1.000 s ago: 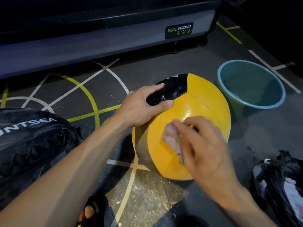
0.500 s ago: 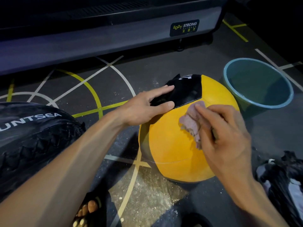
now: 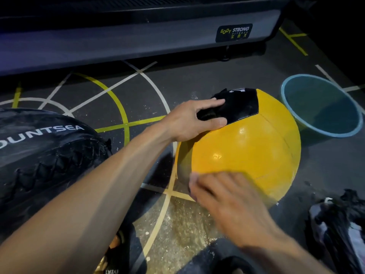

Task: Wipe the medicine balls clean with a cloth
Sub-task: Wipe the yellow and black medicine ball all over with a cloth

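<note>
Left hand (image 3: 189, 119) steadies glossy round yellow medicine ball (image 3: 246, 151); blurred right hand (image 3: 227, 204) low.

A yellow and black medicine ball (image 3: 246, 149) sits on the dark floor (image 3: 138, 91) marked with white and yellow lines. The left hand (image 3: 189, 120) rests on its top at the edge of the black panel, thumb on the yellow. The right hand (image 3: 227, 202), blurred, lies against the ball's lower near side; a pale bit of cloth (image 3: 193, 179) shows at its fingertips. A blue bucket (image 3: 324, 133) stands just beside the ball, and a black ball (image 3: 39, 151) lies to the left.
</note>
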`<action>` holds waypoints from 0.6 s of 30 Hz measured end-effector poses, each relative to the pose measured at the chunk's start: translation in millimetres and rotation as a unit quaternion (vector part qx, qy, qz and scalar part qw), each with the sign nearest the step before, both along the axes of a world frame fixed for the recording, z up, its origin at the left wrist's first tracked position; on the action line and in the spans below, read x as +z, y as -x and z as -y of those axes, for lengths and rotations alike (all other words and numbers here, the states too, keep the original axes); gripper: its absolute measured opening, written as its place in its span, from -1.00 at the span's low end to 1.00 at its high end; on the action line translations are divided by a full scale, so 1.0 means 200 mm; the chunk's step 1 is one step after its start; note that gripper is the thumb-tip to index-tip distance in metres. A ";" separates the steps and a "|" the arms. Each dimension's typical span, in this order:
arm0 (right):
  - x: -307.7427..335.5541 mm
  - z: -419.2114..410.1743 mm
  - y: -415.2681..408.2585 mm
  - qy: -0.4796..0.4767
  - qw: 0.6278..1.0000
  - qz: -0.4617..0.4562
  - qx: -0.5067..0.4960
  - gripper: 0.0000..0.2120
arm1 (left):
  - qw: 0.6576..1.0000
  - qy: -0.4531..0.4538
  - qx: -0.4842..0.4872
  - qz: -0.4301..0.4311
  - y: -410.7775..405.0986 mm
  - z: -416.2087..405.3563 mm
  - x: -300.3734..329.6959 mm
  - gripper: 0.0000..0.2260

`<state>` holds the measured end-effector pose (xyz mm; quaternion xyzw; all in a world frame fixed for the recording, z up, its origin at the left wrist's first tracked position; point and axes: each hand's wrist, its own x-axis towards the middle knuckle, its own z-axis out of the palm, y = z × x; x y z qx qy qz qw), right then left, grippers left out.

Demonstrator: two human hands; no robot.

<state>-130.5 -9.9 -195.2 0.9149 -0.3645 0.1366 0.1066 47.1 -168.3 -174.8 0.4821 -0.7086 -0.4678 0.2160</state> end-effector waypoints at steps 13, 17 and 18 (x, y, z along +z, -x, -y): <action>-0.15 -0.07 -0.01 0.051 0.998 -0.037 0.025 -0.77 | 1.000 0.004 -0.001 0.018 -0.01 0.01 0.02 -0.44; 0.06 0.06 -0.01 0.058 0.998 -0.001 -0.032 -0.75 | 1.000 0.009 0.012 0.012 0.00 0.00 0.03 -0.47; 0.10 0.11 -0.01 0.074 0.995 0.026 -0.068 -0.77 | 1.000 0.010 0.013 0.009 0.00 0.01 0.03 -0.47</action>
